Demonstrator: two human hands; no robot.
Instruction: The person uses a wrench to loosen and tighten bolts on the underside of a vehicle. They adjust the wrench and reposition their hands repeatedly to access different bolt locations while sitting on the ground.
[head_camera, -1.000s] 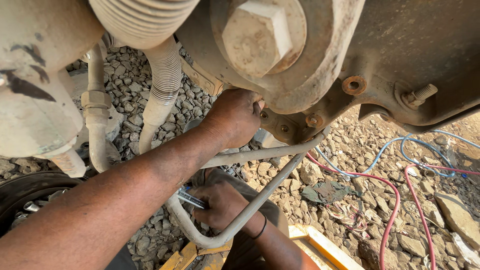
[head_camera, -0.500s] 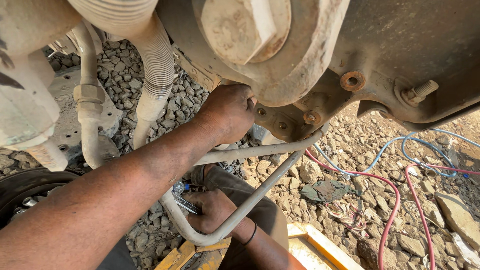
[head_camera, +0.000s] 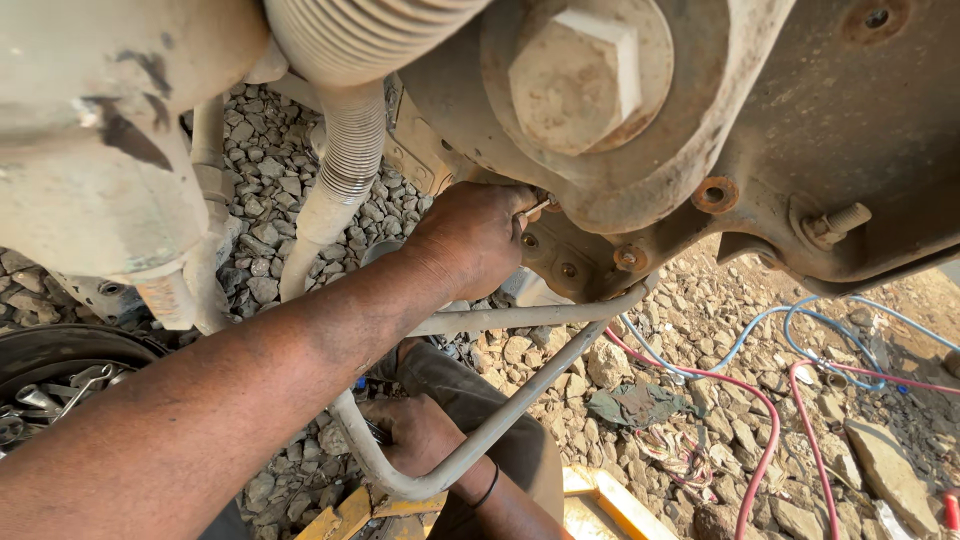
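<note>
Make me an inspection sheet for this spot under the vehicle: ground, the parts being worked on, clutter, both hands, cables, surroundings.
Surface: loose grey gravel.
Job's things: dusty round housing with a big hex bolt head; small metal pin at its lower edge.
Clutter: crumpled rag; spanners in a dark tray.
Grippers: left hand pinches the pin; right hand rests low by the bent metal pipe, holding a small tool, unclear which.
Cables: red wires and blue wires across the stones.
Surroundings: ribbed hose; yellow frame.
</note>
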